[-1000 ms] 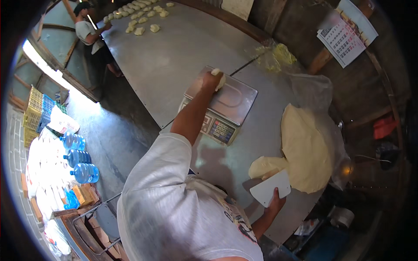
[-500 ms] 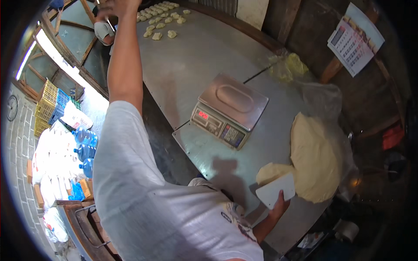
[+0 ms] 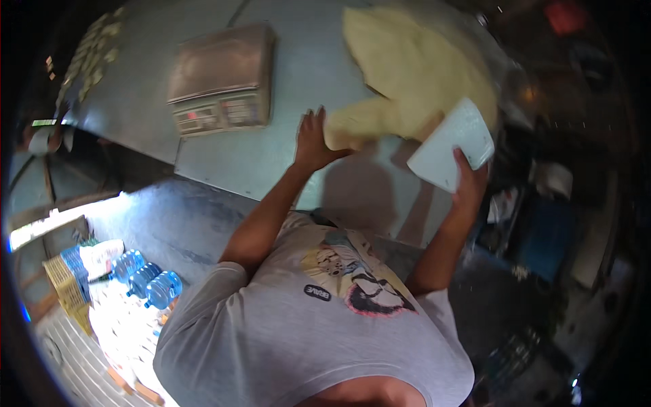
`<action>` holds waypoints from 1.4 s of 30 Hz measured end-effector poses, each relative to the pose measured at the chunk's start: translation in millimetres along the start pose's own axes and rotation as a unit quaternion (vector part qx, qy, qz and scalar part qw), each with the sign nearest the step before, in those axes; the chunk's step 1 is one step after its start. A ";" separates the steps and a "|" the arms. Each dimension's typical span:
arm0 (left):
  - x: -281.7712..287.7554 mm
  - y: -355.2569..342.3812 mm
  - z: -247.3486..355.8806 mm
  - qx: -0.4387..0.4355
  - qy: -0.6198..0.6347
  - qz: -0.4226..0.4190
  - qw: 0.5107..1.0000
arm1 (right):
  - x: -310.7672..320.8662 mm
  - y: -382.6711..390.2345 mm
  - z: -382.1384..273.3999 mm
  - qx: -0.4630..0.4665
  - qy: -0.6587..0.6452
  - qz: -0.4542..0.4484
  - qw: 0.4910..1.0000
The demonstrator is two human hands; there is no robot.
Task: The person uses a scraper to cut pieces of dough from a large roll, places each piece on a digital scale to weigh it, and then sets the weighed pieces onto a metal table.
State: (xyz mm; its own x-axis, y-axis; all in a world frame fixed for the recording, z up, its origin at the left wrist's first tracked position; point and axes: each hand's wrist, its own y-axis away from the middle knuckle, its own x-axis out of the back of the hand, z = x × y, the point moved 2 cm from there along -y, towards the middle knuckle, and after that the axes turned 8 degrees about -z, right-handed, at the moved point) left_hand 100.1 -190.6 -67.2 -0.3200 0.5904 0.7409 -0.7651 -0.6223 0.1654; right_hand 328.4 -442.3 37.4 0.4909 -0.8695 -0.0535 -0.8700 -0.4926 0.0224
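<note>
My right hand [image 3: 469,178] gripped a flat, four-sided white scraper [image 3: 446,150], the thumb laid over its face. The scraper's long axis ran from near left to far right, its longest edge facing the dough. My left hand [image 3: 314,144] was empty, fingers spread and thumb pointing right, just beside a small pale-yellow tongue of dough [image 3: 365,117]; I couldn't tell whether they touched. That tongue pointed left from a big, smooth, slack mass of pale-yellow dough [image 3: 420,68] on the right part of the grey metal tabletop [image 3: 230,159]. The mass's long axis slanted from far left to near right. A bare strip, crossed by shadows, lay between the dough and the near edge, and a wider bare stretch separated it from the boxy, metal-topped weighing scale [image 3: 222,64] at left. At the far left, small pale dough pieces [image 3: 91,54] lay in blurred rows.
</note>
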 end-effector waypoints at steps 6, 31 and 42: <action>-64.9 -39.9 33.3 0.051 -0.175 -0.015 0.983 | -55.1 -85.8 -81.3 0.176 0.418 -0.200 0.868; -11.3 69.3 -15.5 0.115 -0.063 -0.054 0.990 | -139.7 -124.8 72.3 0.188 0.563 -0.410 0.692; -29.5 88.9 -67.0 0.026 0.063 0.003 0.998 | -216.3 86.2 122.6 0.064 0.507 -0.424 0.748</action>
State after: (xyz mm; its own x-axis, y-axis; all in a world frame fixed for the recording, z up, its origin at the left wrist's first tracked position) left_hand 4.0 -228.9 -118.0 -0.3944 0.6447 0.6548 -0.7344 -0.6495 0.1971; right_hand 141.6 -292.2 -71.5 0.5943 0.1412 0.7918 -0.1920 -0.9311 0.3101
